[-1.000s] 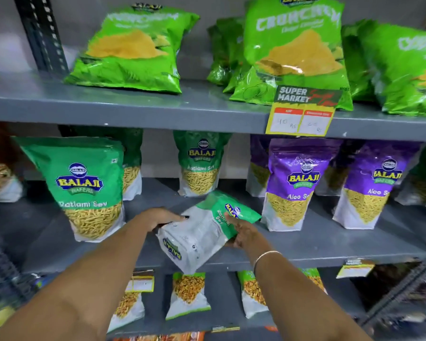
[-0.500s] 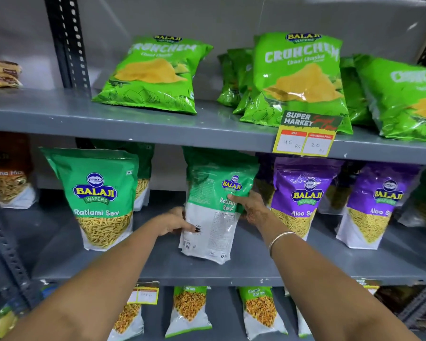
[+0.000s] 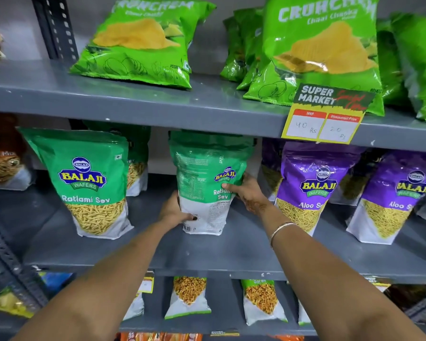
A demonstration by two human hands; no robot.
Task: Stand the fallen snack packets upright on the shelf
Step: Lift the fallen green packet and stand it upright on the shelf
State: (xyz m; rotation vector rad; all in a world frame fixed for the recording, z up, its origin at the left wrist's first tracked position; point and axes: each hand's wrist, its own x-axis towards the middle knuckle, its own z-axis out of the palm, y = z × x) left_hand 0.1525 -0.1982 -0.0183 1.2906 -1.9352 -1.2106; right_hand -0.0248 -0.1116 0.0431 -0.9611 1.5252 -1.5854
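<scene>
The green chip bag (image 3: 322,48) reads "CRUNCHEM". The price tag (image 3: 326,114) says "SUPER MARKET", "MRP 40 Rs", "Discounted Price 20". The green packet (image 3: 84,183) reads "BALAJI WAFERS Ratlami Sev"; the purple packet (image 3: 312,185) reads "BALAJI WAFERS Aloo S…".

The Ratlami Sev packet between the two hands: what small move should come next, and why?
Probably let go gently with both hands. The Ratlami Sev packet is upright, its base on the middle shelf, with the left hand low and the right hand at its side.
</scene>
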